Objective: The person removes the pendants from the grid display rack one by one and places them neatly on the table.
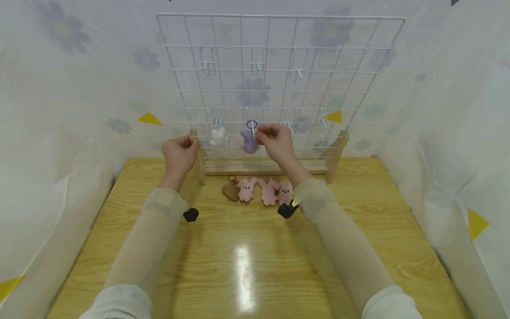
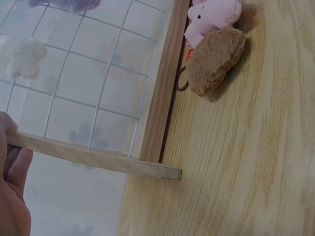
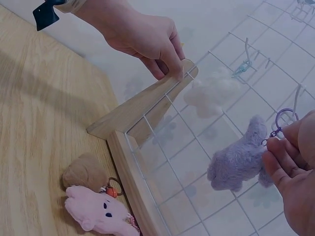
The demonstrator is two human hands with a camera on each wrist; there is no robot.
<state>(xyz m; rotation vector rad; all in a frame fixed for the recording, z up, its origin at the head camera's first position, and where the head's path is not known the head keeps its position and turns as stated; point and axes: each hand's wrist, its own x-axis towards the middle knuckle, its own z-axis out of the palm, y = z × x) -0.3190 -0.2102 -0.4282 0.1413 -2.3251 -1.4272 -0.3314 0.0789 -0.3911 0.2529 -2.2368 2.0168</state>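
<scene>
My left hand (image 1: 179, 155) grips the top of the wooden side support (image 2: 88, 155) of a white wire grid rack (image 1: 279, 16). At the lower middle hook, my right hand (image 1: 280, 144) pinches a purple plush keychain (image 3: 238, 160) near its small chain. Its purple ring (image 1: 252, 124) appears looped over that hook, and the plush hangs beneath. To its left, a white plush keychain (image 1: 218, 138) hangs from another hook by a light blue clasp (image 3: 241, 69).
A brown plush keychain (image 1: 231, 191) and several pink plush keychains (image 1: 269, 192) lie on the wooden table (image 1: 215, 266) before the rack. Bare hooks (image 1: 257, 67) line the upper row, with more at lower right. Patterned curtains (image 1: 52, 110) surround the table.
</scene>
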